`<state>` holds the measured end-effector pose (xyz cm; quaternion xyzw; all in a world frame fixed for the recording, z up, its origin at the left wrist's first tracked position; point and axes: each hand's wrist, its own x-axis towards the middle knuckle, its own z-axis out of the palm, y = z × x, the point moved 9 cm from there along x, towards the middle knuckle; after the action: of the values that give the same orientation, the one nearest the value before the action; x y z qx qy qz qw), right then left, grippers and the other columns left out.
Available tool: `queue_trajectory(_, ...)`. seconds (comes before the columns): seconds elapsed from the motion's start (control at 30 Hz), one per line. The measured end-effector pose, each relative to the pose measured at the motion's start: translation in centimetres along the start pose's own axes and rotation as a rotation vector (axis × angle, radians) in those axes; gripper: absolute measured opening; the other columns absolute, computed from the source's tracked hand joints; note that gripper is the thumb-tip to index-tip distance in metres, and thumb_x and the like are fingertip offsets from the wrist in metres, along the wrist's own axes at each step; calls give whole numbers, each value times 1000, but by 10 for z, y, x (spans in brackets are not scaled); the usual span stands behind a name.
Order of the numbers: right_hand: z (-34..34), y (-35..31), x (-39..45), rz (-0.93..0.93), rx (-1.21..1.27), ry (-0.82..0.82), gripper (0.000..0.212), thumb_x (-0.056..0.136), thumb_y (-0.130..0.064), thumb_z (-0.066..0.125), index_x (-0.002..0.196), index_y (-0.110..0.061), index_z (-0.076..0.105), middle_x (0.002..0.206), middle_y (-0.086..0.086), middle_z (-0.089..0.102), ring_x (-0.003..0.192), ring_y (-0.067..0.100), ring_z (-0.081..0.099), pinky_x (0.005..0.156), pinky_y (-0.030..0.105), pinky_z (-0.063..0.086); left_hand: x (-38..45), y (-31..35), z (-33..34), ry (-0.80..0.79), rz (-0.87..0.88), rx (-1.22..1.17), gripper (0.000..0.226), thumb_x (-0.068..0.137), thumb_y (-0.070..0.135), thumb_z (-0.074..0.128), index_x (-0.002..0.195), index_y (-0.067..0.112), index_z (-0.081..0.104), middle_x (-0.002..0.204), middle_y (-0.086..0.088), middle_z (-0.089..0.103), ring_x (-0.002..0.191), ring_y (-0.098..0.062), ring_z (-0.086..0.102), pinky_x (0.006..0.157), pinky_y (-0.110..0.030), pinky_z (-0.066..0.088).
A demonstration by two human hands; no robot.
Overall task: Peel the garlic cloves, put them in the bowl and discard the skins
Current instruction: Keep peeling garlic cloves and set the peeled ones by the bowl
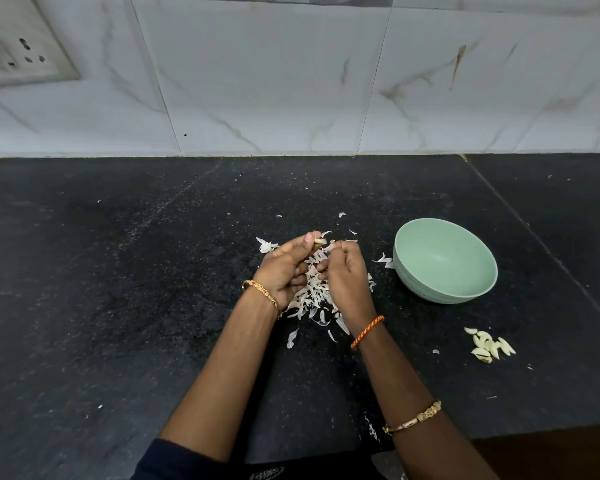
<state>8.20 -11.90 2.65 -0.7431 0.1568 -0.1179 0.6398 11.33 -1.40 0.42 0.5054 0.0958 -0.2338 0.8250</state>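
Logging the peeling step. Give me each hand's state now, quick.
Left hand: holding a garlic clove at its fingertips.
Right hand: fingers curled, pinching a bit of skin.

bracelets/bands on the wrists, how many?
3. A gold bangle on the left wrist, an orange thread band on the right wrist, and a gold bracelet further up the right forearm. None look hidden.

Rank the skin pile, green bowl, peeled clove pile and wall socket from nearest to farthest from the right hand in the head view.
From the right hand:
1. Skin pile, directly under and beside it.
2. Green bowl, to its right.
3. Peeled clove pile, right and nearer the counter edge.
4. Wall socket, far upper left on the tiles.
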Motion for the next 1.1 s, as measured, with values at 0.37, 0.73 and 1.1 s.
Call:
queue_trajectory(0.37, -31, -12, 12, -73, 29, 56, 12, 89, -7, 64, 84, -18, 64, 85, 2, 68, 78, 12, 63, 75, 31, 56, -1, 13, -13, 70, 93, 132, 26, 80, 9, 71, 106, 16, 70, 84, 3, 67, 37, 1, 29, 32, -12, 24)
queue_trajectory(0.73, -17, -16, 9, -67, -45, -94, 6, 86, -13, 70, 82, -17, 70, 76, -5, 69, 67, -2, 61, 67, 20, 53, -10, 39, -8, 72, 324, 374, 36, 80, 1, 70, 115, 7, 64, 87, -4, 73, 64, 3, 66, 75, -14, 53)
queue_trajectory(1.1, -11, -6, 8, 320, 568, -167, 13, 93, -3, 56, 83, -6, 63, 69, 2, 60, 62, 9, 55, 55, 19, 50, -13, 42, 6, -27, 429, 530, 45, 77, 2, 73, 120, 10, 60, 80, 8, 71, 75, 1, 69, 73, -9, 51)
